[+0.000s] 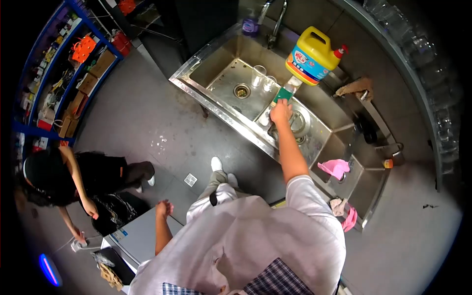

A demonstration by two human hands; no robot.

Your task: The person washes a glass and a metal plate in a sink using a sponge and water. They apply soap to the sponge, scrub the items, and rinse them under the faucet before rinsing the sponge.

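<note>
My right hand (pixel 281 112) reaches over the divider of the steel sink (pixel 216 81). Its fingers are closed at the near end of a clear, bottle-like thing with a green band (pixel 282 95); the hand hides part of it. Just beyond stands a big yellow jug (pixel 322 46) with a red pump and a blue label. Two clear cups (pixel 258 76) are in the left basin beside the drain. A round, pale dish or lid (pixel 301 123) lies in the middle basin near my wrist. My left hand (pixel 164 208) hangs by my side, fingers loosely apart, holding nothing.
A faucet (pixel 277 37) and a purple bottle (pixel 250 28) stand behind the sink. Pink cloths (pixel 334 168) hang at its right. To my left a co-worker (pixel 93 177) bends by a black bag (pixel 118 211). Blue shelving (pixel 88 29) holds boxes.
</note>
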